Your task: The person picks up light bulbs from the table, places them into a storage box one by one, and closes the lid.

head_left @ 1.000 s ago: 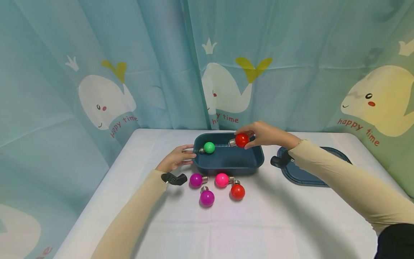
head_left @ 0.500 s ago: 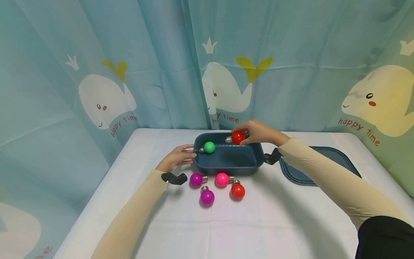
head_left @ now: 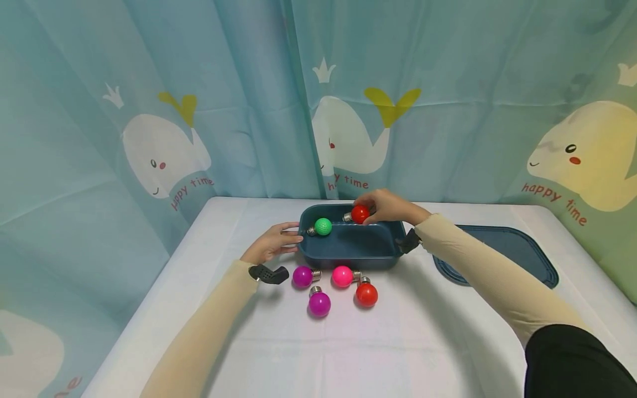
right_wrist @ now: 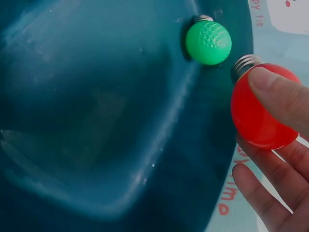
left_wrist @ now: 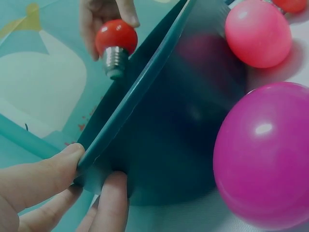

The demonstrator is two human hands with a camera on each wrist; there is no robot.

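Note:
My right hand (head_left: 390, 207) pinches a red light bulb (head_left: 360, 214) between thumb and fingers above the back of a dark blue box (head_left: 348, 262). The bulb's metal screw base points left in the head view. Inside the box at the left lies a green light bulb (head_left: 323, 226) with a textured surface. My left hand (head_left: 271, 243) touches the box's left end with fairly straight fingers; in the left wrist view the thumb (left_wrist: 67, 157) meets the rim and a finger (left_wrist: 115, 193) lies against the outer wall.
In front of the box lie two purple bulbs (head_left: 302, 277), a pink bulb (head_left: 342, 276) and another red bulb (head_left: 366, 295) on the white table (head_left: 388, 354). A dark blue lid (head_left: 517, 249) lies at the right, partly behind the right sleeve. A curtain (head_left: 259, 110) hangs behind.
My right hand has moved left over the box with the red bulb, and lately slightly lower. More of the lid shows now. The left hand holds its place at the box.

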